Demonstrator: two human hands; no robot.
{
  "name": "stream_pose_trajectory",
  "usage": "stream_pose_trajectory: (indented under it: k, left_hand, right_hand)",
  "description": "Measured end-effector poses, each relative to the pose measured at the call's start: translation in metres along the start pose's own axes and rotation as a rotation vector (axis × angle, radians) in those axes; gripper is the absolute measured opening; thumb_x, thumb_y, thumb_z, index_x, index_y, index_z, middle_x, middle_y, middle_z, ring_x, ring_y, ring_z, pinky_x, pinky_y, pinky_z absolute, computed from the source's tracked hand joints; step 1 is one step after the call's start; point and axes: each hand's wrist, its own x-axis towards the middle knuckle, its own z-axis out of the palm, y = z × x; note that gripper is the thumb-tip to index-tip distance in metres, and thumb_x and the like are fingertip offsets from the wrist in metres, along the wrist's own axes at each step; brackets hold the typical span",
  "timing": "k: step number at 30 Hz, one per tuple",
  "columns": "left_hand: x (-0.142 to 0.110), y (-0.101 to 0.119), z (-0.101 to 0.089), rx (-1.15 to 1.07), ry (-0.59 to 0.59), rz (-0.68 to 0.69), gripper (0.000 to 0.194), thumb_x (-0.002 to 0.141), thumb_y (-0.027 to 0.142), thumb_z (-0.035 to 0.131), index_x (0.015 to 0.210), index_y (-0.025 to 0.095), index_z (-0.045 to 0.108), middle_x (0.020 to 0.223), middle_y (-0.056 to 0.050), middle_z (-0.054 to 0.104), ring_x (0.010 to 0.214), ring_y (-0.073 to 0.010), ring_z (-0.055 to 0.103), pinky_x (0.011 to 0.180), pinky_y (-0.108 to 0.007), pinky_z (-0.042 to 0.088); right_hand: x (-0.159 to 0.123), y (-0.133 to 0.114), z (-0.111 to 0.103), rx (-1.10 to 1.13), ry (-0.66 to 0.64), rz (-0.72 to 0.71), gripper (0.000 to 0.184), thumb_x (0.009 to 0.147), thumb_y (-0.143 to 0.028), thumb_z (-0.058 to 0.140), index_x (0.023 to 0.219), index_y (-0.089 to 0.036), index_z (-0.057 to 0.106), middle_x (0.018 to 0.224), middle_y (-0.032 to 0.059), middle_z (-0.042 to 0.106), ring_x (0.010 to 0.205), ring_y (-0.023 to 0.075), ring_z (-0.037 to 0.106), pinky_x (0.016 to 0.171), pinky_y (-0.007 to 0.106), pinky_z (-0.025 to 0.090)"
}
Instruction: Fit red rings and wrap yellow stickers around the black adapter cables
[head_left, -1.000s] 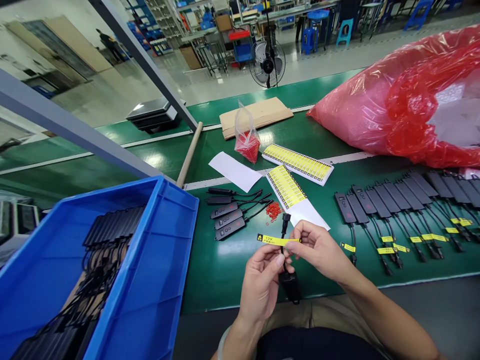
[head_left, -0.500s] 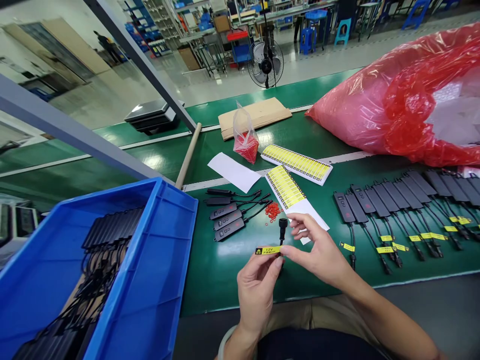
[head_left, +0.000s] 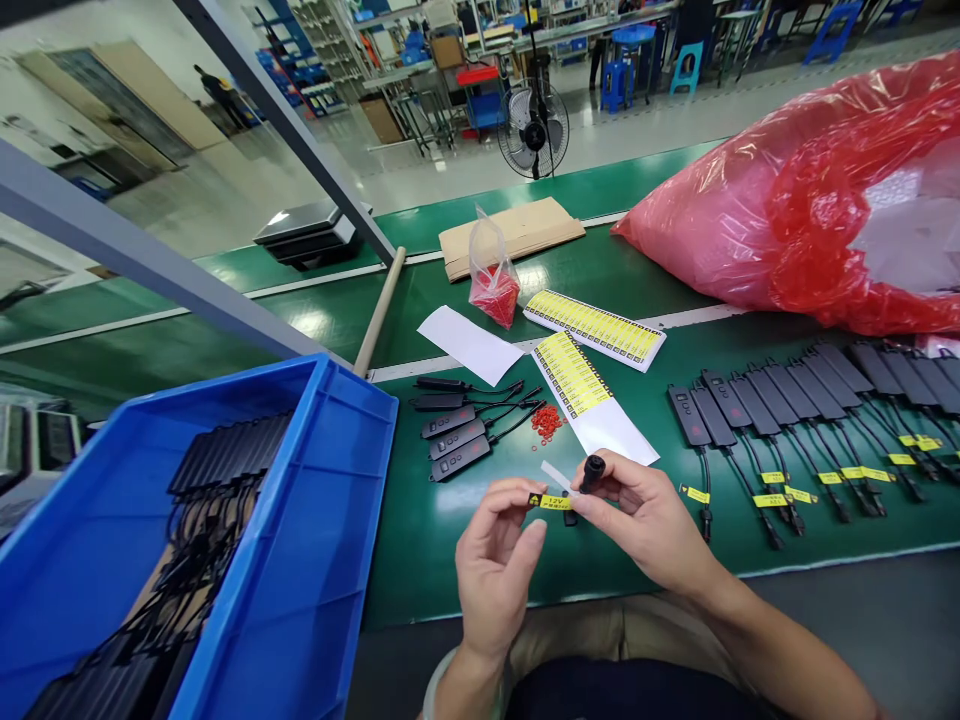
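Note:
My right hand [head_left: 637,510] pinches a black cable connector [head_left: 592,472], whose round end points up. A yellow "12V" label [head_left: 553,502] sticks out leftward from the cable at the fingertips. Just above it, a pale strip [head_left: 556,477] juts out from the same spot, apparently the label's other end. My left hand [head_left: 499,560] is beside the label's left end, index fingertip close to it, thumb and fingers apart. Whether that fingertip touches the label I cannot tell. Below the label, part of a black device [head_left: 570,516] shows; the rest is hidden by my right hand.
Left of my hands lie several black controllers [head_left: 459,455] and small red rings [head_left: 546,424]. Label sheets [head_left: 619,435] are ahead. A row of labelled controllers [head_left: 765,400] lies right. A blue crate [head_left: 352,520] stands left, a red plastic bag [head_left: 720,230] at the back right.
My right hand has taken hold of the connector, which now tilts right. My left thumb and fingers have parted and moved slightly left. The pale strip has come into view above the label.

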Motion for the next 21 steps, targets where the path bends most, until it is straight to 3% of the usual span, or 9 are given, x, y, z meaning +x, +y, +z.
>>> stream_pose_trajectory:
  k: [6,21]
  left_hand:
    - [0.016,0.013,-0.011,0.069,-0.030,0.023,0.008,0.087,0.016,0.063,0.081,0.020,0.066,0.092,-0.004,0.054,0.091,-0.0177,0.054,0.080,-0.028,0.048]
    - [0.024,0.021,-0.015,0.189,-0.091,0.039,0.007,0.085,0.017,0.065,0.078,0.018,0.065,0.093,-0.007,0.053,0.087,-0.0189,0.054,0.078,-0.030,0.046]
  right_hand:
    - [-0.003,0.000,0.001,0.000,0.004,0.018,0.015,0.085,-0.034,0.069,0.086,-0.021,0.063,0.082,0.0006,0.059,0.072,0.0146,0.059,0.069,0.028,0.051]
    - [-0.006,-0.003,0.003,0.000,0.040,0.019,0.011,0.085,-0.031,0.068,0.086,-0.022,0.064,0.081,0.0002,0.062,0.071,0.0139,0.062,0.068,0.027,0.056]
